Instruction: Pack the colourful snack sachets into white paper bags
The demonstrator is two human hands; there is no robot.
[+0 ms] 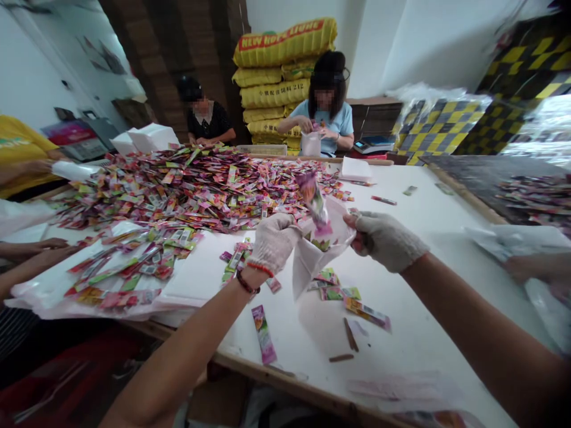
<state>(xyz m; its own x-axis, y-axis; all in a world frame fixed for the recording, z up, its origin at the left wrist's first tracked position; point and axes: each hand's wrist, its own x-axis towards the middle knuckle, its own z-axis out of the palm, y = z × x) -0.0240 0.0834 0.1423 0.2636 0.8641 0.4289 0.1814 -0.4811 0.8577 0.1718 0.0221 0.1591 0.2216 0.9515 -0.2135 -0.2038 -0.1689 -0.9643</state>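
Holding a small white plastic bag (317, 249) open between 2 gloved hands, above the white table (414, 309). Left hand (274, 241) pinching the bag's left edge, right hand (383, 238) gripping the right edge, hands apart with the bag's mouth stretched between them. Sticking up out of the bag, a bundle of purple sachets (313, 202), blurred and hard to read. Lying just below the bag, a few loose sachets (339, 292); nearer the table edge, 1 purple sachet (264, 334). Spreading across the far left of the table, a large pile of sachets (187, 187). Sitting beyond the pile, 2 people, 1 in a blue top (332, 119) handling another bag. Cut off at the right edge, another person's blurred hand (530, 267).
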